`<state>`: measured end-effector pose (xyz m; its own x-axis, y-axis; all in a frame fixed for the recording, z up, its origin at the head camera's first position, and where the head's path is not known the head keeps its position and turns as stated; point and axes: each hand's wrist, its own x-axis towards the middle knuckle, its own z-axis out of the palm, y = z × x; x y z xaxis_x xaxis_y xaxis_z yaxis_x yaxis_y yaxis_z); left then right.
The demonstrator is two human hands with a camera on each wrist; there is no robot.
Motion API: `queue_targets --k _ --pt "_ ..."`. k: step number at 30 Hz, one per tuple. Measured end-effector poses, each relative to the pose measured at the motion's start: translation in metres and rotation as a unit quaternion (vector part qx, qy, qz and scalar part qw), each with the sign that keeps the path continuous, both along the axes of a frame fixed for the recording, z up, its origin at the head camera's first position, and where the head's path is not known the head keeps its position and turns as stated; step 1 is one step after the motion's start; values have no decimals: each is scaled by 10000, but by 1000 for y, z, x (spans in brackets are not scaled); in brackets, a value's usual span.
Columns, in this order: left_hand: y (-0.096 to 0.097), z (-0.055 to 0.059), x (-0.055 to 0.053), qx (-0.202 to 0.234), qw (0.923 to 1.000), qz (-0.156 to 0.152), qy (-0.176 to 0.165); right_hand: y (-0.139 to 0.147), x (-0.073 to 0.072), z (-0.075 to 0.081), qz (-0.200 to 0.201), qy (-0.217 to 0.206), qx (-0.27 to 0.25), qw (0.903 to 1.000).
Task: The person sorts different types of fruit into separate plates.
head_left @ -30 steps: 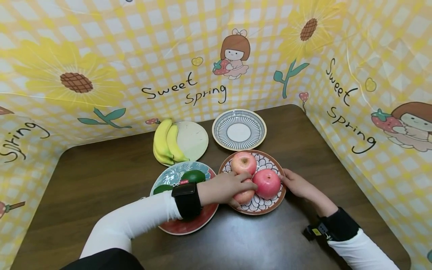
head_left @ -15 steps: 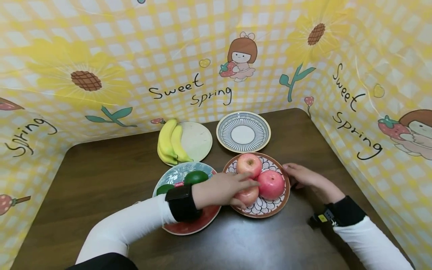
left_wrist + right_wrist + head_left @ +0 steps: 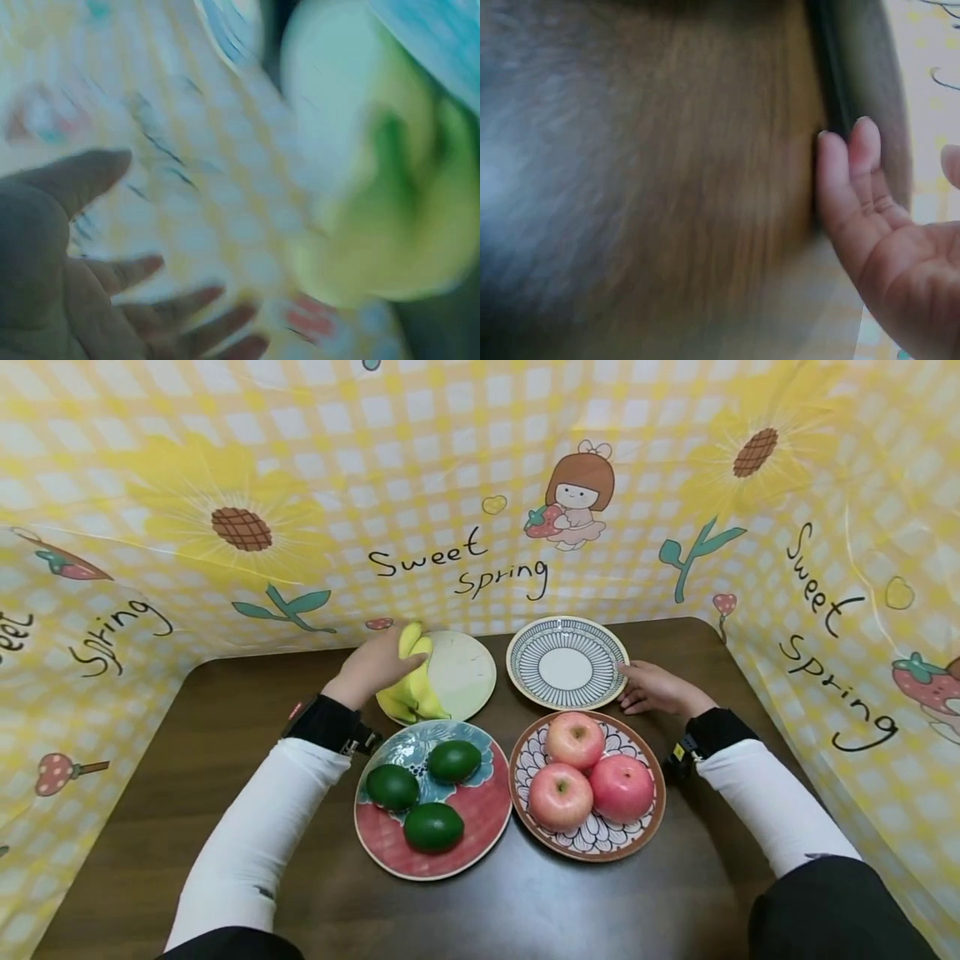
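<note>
Brown table (image 3: 600, 910), left hand (image 3: 375, 670) by bananas (image 3: 422, 692), right hand (image 3: 657, 688) beside striped plate (image 3: 565, 668)

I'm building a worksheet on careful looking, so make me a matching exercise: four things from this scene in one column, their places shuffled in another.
Column one
1. Bananas
2. Apples
3. Green fruits
4. Right hand

Column two
A. On the brown-rimmed plate
B. At the edge of the striped plate
C. On the red-and-blue plate
D. On the pale plate

Right pairs: 1-D, 2-A, 3-C, 4-B
</note>
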<state>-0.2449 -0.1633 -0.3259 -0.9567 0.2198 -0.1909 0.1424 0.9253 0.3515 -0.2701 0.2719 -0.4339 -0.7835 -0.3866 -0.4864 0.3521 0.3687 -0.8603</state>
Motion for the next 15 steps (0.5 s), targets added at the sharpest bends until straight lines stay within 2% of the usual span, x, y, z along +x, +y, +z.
queue_targets --k 2,4,8,12,15 --pt "-12 -11 -11 -113 9987 446 -207 -2 -4 -2 35 22 -63 10000" --pt "-18 -22 -17 -236 9963 748 -339 -4 -6 -4 36 7 -72 10000" --pt "-21 -39 -25 -520 9908 1139 -522 -5 -9 -5 35 -36 -47 10000" --pt "-20 -48 -30 -752 9865 1312 -628 -8 -12 -7 156 -57 -37 9999" --pt "-20 -54 -33 -775 9860 1306 -689 -10 -13 -8 184 -55 -38 9998"
